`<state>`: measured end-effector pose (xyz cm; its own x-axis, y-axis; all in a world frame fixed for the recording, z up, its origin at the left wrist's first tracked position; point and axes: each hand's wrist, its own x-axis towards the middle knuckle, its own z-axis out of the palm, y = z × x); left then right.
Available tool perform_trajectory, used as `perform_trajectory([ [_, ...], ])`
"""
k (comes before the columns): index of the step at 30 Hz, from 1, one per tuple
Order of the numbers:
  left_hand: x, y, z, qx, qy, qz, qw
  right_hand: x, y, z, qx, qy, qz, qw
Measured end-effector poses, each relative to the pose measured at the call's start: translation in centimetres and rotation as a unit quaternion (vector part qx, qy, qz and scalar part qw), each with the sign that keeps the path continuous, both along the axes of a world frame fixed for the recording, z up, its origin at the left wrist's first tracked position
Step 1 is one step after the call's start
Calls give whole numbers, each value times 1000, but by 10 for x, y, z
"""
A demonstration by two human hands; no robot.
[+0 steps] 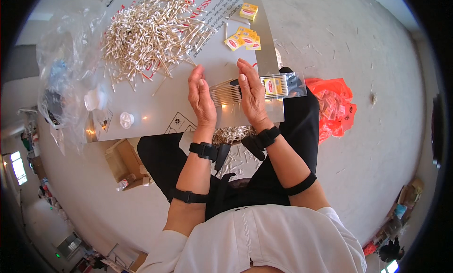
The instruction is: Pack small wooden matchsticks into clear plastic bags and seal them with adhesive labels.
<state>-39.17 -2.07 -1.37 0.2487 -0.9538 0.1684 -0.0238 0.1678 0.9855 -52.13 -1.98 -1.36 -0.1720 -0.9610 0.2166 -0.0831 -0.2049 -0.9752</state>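
On the silver tabletop (155,115), a row of cotton swabs (226,92) lies between my hands, its right part inside a clear plastic bag (296,84) with a yellow label card (272,86). My left hand (202,97) stands at the swabs' left ends, palm turned inward and fingers stretched out. Across the row and the bag's left part is my right hand (253,94), also with straight fingers. It covers the middle of the swabs, and its lower fingers are hidden. A large heap of loose cotton swabs (146,37) spreads beyond my left hand.
Several yellow cards (243,38) and a small yellow stack (248,11) lie far right on the table. At left are a crumpled clear bag (71,60) and a small white cup (126,120). A red bag (332,108) and a cardboard box (123,164) rest on the floor.
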Motion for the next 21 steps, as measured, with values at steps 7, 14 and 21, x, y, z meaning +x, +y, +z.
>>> perform_trajectory([
  [7,-8,-5,-1,3,29,-23,999,4,6,-2,20,-53,6,998],
  [14,1,-5,7,25,-20,-52,998,-1,11,-1,39,-174,-10,984],
  [21,5,13,13,-56,-463,-143,873,-14,20,-1,80,-239,-3,968],
])
